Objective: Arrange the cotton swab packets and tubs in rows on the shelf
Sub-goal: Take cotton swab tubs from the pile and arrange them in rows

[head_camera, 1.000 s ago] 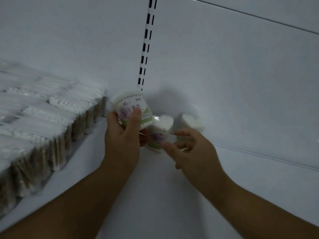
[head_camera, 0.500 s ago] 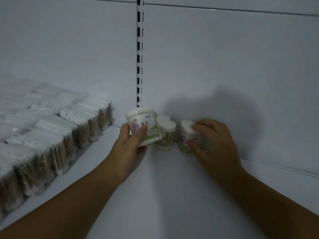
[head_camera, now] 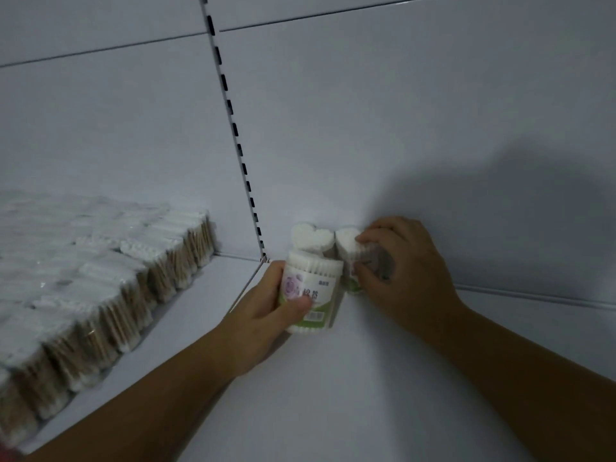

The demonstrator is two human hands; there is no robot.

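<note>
While my left hand (head_camera: 263,321) grips the front tub (head_camera: 313,295) of cotton swabs, my right hand (head_camera: 403,278) holds the right tub (head_camera: 346,243) at the back of the shelf (head_camera: 333,395). My left thumb lies across the label of the front tub and the other fingers are curled round its left side, so this grip is wrapped around it. The front tub is nearly upright, with white swab tips on top and a purple flower and a green band on its label. I cannot tell if its bottom touches the shelf or is slightly above it.

My right fingers are bent over the top of the right tub, and the thumb presses its front side lower down, so this hand pinches it. The right tub has a heart-shaped top and stands close to the back panel (head_camera: 416,128). Directly behind the front tub stands the middle tub (head_camera: 311,236), also with a heart-shaped top. It is just beside the right tub; whether they touch, I cannot say. Both stand near the foot of the slotted upright (head_camera: 233,128).

On the left, well apart from the tubs, the packets (head_camera: 100,288) of swabs with wooden sticks stand in dense rows that reach up to the back panel.
</note>
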